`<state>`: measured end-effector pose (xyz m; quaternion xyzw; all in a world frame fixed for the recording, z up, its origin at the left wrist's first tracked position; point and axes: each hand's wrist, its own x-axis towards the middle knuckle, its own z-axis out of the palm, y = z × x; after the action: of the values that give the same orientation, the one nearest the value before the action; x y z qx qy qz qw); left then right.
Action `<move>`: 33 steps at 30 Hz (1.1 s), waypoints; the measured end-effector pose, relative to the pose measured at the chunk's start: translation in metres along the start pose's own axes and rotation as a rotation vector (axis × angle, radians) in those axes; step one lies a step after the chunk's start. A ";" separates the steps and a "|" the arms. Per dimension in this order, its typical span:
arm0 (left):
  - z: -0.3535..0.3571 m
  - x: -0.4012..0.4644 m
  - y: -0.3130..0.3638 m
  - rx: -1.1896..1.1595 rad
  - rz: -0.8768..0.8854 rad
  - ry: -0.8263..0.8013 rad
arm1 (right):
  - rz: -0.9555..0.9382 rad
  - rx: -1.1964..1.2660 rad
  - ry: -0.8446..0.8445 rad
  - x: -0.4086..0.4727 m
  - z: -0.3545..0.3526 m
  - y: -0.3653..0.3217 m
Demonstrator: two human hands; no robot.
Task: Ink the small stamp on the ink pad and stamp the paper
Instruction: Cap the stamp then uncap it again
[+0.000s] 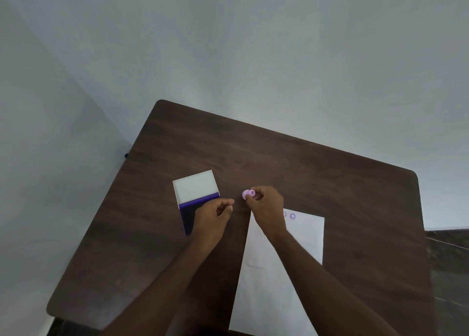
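Right hand (266, 206) pinches pink stamp (248, 194) (ink pad (196, 193) lies open)

- Dark brown wood-grain table (291, 158): smooth, faintly sheened.
- White sheet of paper (276, 285): matt, flat.
- Small pink stamp (248, 194): smooth plastic.
- Open ink pad case (195, 192): white plastic lid, dark purple pad, matt.

Bare forearms, no sleeves; hands (213, 216) ungloved
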<state>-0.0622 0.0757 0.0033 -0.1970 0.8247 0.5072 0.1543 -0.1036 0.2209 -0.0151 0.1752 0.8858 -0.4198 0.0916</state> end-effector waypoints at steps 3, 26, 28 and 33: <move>0.000 0.001 -0.002 0.003 -0.012 -0.009 | 0.020 -0.103 -0.054 0.010 0.002 -0.001; -0.001 0.006 0.000 0.001 0.004 -0.021 | -0.027 -0.315 -0.154 0.022 0.015 -0.002; -0.002 0.006 0.000 0.001 0.007 -0.018 | -0.032 -0.319 -0.162 0.021 0.015 -0.003; -0.001 0.005 -0.001 -0.010 -0.001 -0.008 | -0.016 -0.311 -0.154 0.022 0.016 -0.003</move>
<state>-0.0661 0.0734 0.0010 -0.1960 0.8214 0.5121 0.1569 -0.1250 0.2117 -0.0299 0.1190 0.9318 -0.2906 0.1820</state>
